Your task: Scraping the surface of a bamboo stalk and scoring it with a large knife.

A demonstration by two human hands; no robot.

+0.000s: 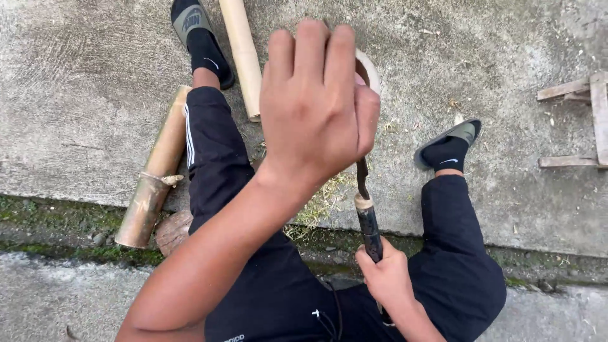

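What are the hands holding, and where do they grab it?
The right hand grips a knife by its dark handle. The left hand clasps a curved bamboo piece at its top.

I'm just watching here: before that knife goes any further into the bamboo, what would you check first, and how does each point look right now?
1. Right hand wrapped firmly round the knife handle: ok.
2. Left hand gripping the bamboo piece: ok, though it hides most of it.
3. Left fingers clear of the blade's edge: cannot tell, hidden behind the hand.
4. Feet apart from the blade: ok.
5. Loose bamboo pole clear of the blade: ok, beside the left leg.
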